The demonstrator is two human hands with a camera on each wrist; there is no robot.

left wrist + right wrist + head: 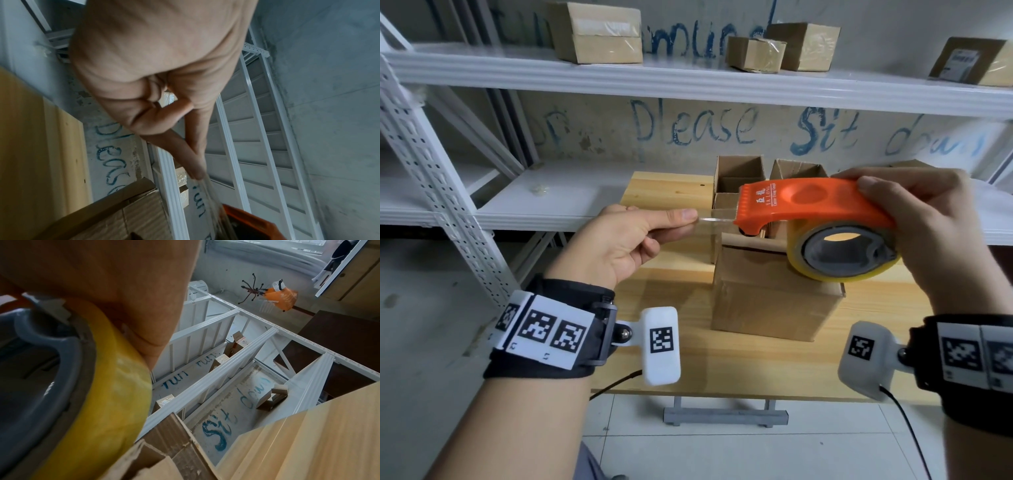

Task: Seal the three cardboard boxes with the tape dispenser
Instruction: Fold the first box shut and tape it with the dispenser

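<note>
Pulling a short length of clear tape (717, 219) free, the left hand (619, 243) pinches its loose end between thumb and forefinger, while the right hand (931, 229) is clenched around the orange plastic tape dispenser (808, 205) with its yellowish roll (842, 253), held in the air just above the nearest brown cardboard box (770, 298). To do this well, I judge the strip should stay taut and level, be drawn long enough to overhang the box's side, then be laid along the flap seam. Two more open-topped cardboard boxes (738, 178) stand behind it on the pale wooden table (667, 192). White metal shelving (688, 77) runs behind, carrying other taped cartons (599, 32), against a grey wall (599, 130) scrawled with blue lettering.
</note>
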